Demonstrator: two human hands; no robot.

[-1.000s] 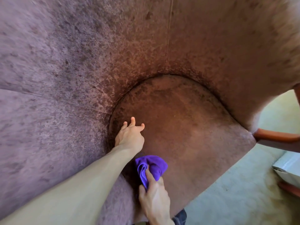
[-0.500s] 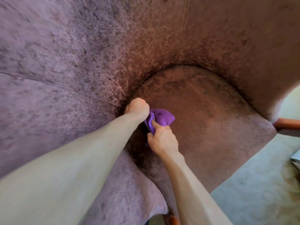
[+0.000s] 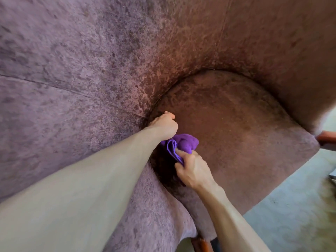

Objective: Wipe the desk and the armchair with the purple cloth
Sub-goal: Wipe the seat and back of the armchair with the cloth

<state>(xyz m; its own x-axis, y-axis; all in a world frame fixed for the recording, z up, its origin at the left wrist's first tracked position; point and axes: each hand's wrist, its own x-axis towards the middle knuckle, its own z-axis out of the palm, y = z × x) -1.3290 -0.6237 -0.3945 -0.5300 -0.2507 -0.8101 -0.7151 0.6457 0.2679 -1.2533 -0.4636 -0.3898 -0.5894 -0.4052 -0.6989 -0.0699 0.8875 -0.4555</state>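
Note:
A mauve velvet armchair (image 3: 91, 73) fills most of the view, its rounded seat cushion (image 3: 236, 135) to the right of centre. My right hand (image 3: 193, 170) grips the bunched purple cloth (image 3: 181, 144) and holds it on the left side of the seat, close to the crease. My left hand (image 3: 164, 125) is a closed fist pressed into the gap between the seat and the left armrest, just above the cloth. The desk is out of view.
Grey carpet (image 3: 291, 215) lies at the lower right. A reddish wooden arm or leg piece (image 3: 327, 140) juts out at the right edge, and another wooden leg (image 3: 201, 244) shows at the bottom. A pale object (image 3: 333, 173) sits at the far right.
My right hand carried the cloth from the seat's front edge up toward the crease. My left hand went from spread fingers to a closed fist at the seat's left edge.

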